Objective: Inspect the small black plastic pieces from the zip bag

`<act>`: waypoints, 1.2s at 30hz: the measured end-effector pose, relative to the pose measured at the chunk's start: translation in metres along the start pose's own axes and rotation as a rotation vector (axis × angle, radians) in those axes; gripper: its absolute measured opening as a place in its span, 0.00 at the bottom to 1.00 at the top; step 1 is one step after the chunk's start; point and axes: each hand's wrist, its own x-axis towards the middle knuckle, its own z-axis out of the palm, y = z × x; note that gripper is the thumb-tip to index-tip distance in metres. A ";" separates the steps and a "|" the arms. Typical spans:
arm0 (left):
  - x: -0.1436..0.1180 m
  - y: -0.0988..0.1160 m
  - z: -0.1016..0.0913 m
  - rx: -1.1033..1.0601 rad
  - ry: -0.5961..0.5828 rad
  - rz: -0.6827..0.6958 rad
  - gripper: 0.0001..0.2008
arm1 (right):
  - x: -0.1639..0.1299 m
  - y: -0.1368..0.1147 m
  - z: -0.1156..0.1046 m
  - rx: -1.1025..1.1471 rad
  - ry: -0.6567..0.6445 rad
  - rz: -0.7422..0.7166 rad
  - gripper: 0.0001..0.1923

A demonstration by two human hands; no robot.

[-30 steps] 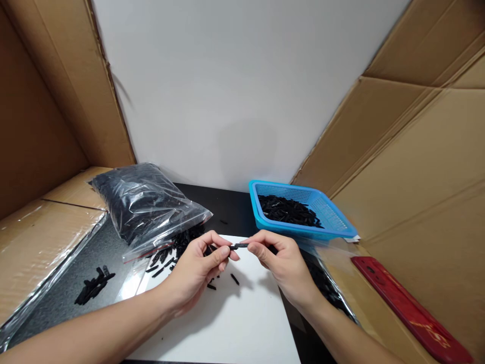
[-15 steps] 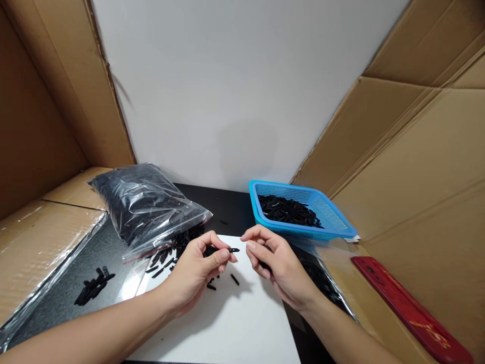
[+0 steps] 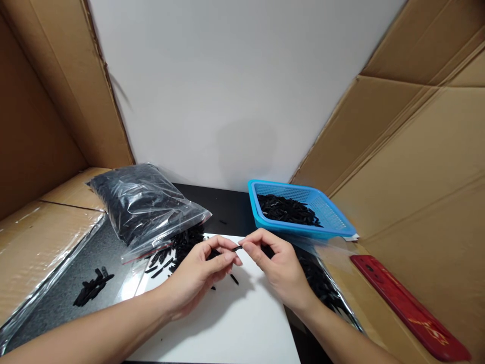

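My left hand [image 3: 200, 270] is closed, with black pieces partly visible inside its curled fingers. Between the two hands runs a thin black stick-like piece [image 3: 237, 248], pinched at its right end by the thumb and forefinger of my right hand [image 3: 284, 270]. Its left end meets my left fingertips. Something black also shows within the right palm, mostly hidden. Both hands are above a white board [image 3: 242, 328]. Beside the left hand lies a heap of similar black pieces [image 3: 187, 242], and one loose piece [image 3: 235, 279] rests on the board under the fingers.
A clear plastic bag [image 3: 147, 202] full of black pieces lies at the left back. A blue basket [image 3: 341, 222] holds more at the right back. A small black cluster [image 3: 93, 287] sits on the grey surface at left. A red case [image 3: 409, 308] lies at right, beside cardboard walls.
My right hand has moved left to meet the left one, and its thumb and forefinger have closed on the end of the black piece sticking out of the left fingers.
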 end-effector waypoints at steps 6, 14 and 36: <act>0.001 -0.002 -0.001 0.086 -0.034 0.034 0.10 | 0.002 0.002 -0.001 0.109 0.001 0.089 0.14; 0.005 -0.002 -0.002 0.132 0.039 0.022 0.12 | 0.002 0.011 0.002 0.352 0.000 0.208 0.18; 0.004 -0.004 -0.005 0.098 0.123 0.136 0.18 | -0.002 0.001 0.001 0.024 -0.124 -0.010 0.06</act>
